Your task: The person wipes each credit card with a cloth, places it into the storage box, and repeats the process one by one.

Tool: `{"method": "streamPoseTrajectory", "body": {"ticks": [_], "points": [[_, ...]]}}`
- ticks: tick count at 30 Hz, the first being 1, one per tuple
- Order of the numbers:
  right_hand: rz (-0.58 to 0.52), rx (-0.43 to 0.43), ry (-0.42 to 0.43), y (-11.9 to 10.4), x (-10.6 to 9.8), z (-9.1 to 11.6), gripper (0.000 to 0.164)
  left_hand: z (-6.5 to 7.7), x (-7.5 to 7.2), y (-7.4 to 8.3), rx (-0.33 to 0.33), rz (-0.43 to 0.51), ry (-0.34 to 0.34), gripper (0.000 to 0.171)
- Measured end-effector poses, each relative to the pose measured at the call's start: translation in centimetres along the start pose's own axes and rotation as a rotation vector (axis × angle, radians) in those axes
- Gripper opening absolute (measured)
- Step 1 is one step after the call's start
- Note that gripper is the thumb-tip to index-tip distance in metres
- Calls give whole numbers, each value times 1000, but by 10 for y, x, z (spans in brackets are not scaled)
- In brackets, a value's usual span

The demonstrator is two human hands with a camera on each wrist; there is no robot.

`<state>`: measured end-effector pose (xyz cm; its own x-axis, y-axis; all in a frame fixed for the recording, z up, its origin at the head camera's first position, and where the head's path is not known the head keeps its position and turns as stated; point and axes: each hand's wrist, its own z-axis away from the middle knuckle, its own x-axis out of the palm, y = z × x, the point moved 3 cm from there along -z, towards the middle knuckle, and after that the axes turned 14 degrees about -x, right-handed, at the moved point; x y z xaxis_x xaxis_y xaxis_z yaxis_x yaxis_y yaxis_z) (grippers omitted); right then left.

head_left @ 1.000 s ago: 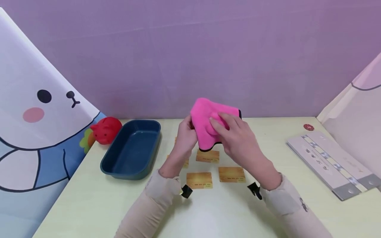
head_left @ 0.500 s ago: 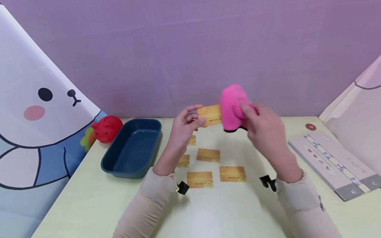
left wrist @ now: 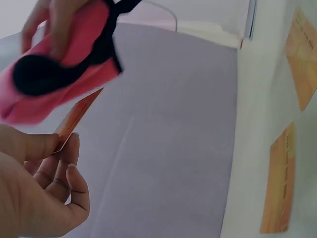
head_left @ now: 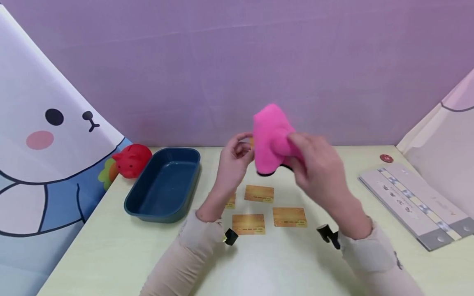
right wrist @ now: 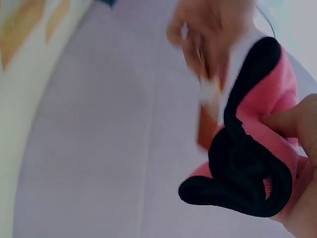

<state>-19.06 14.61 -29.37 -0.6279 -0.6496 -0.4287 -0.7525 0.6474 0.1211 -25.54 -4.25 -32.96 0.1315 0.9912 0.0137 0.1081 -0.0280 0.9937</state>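
Cloth (head_left: 267,139), pink with black edging, is up off the table (head_left: 266,267), near mid-frame in the head view; clock bearings taken from it. Right hand (head_left: 320,168) at 4 o'clock, grasping it, a bunched fold pinched between thumb and fingers. Left hand (head_left: 234,161) between 8 and 9 o'clock, pinching a gold card (left wrist: 75,116); head view shows only a sliver of that card, the rest behind the cloth. Left wrist view: card slants up toward the black edging; cannot tell whether it touches the cloth. Right wrist view: left hand and card blurred. Loose gold cards (head_left: 259,193) lie flat on the table around 6 to 7 o'clock, one partly covered by the left wrist. Blue tray (head_left: 153,218) at 8 to 9 o'clock; red pig figure (head_left: 131,161) just beside it, 9 o'clock. Red chip (head_left: 386,158) at 3 o'clock, flat grey booklet (head_left: 411,201) near 4. Purple curtain (head_left: 237,61) at 12.
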Motion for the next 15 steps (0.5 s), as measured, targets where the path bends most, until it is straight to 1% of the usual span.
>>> {"method": "streamPoseTrajectory", "body": {"ticks": [3,7,10,13,15], "points": [[9,-69,-37,-13,15,1,34,5,6,-4,16,10,-22,30],[35,-100,-92,-19,28,6,30,8,8,-10,-2,29,-31,14],[31,-100,-108,-19,31,8,31,8,6,-11,-18,27,-11,7],[18,-119,-131,-20,32,9,36,9,3,-8,-9,28,15,2],[13,-127,-159,-21,32,9,38,9,2,-5,0,27,37,2]]}}
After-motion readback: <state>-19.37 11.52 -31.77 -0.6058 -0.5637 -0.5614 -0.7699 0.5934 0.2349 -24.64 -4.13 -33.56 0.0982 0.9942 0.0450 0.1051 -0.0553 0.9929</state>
